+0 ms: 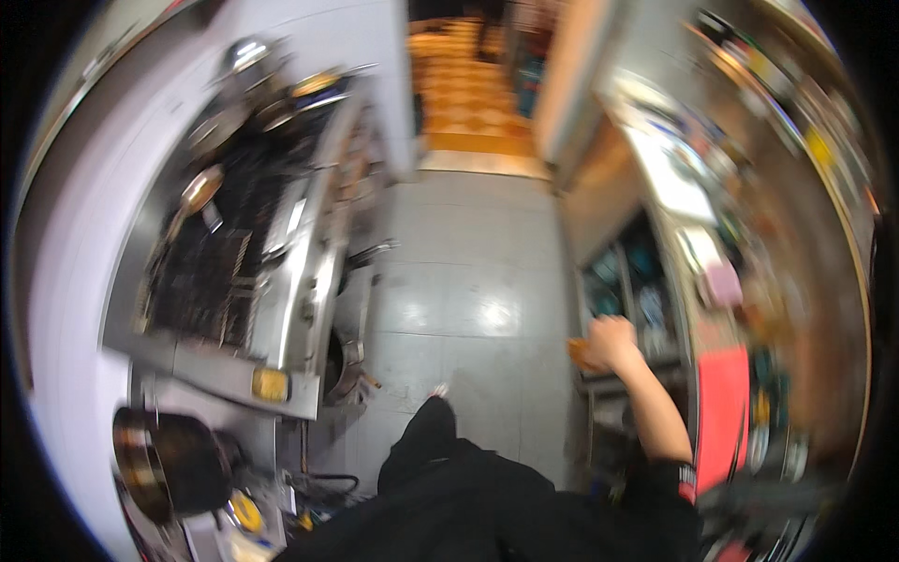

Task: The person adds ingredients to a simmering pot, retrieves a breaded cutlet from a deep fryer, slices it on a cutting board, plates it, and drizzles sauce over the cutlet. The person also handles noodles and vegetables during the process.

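Observation:
My right hand point(612, 342) reaches forward on the right side, beside the steel counter, its fingers curled around an orange-brown item point(580, 353) whose kind I cannot tell through the blur. Just beyond the hand, an undercounter compartment holds teal and clear items point(604, 281). A red cutting board point(722, 414) lies on the counter to the right of my forearm. My left hand is out of view. Before me stretches the grey tiled floor point(463, 239).
At left stands a steel cooking range point(281, 337) with metal pots point(218, 130) and a pan, and a yellow item point(270, 384) on its near ledge. A dark wok point(189, 464) sits at lower left. A doorway ahead opens onto an orange checkered floor point(470, 84); shelves line the right.

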The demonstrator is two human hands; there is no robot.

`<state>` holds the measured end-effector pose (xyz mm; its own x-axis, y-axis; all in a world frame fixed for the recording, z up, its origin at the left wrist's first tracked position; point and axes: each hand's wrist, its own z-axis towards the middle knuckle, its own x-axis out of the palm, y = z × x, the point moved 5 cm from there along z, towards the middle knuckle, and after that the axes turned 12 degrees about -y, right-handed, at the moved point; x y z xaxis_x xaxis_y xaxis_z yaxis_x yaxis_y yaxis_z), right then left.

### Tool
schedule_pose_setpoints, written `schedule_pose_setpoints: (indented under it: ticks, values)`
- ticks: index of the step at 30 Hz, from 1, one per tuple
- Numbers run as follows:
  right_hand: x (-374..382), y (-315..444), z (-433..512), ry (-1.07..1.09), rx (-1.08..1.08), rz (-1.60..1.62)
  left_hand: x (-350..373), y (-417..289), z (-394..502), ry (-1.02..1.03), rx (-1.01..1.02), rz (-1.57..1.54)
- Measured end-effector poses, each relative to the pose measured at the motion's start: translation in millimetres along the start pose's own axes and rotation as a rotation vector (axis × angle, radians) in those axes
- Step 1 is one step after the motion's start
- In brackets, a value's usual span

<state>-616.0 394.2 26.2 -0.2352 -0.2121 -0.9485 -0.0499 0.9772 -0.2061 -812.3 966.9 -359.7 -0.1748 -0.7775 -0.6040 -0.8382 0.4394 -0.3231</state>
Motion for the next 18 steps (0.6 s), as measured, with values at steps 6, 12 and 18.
schedule_pose_setpoints:
  ticks: [6,12,18]
  values:
    - [62,-135,102,-0.149,0.323,-0.024,40,-159,94,0.081,-0.035,0.315]
    - [47,-235,227,-0.005,0.459,0.019,129,-553,202,0.141,0.594,0.779]
    - [61,-294,395,0.09,0.474,-0.01,105,-1067,145,-0.058,1.101,-0.182]
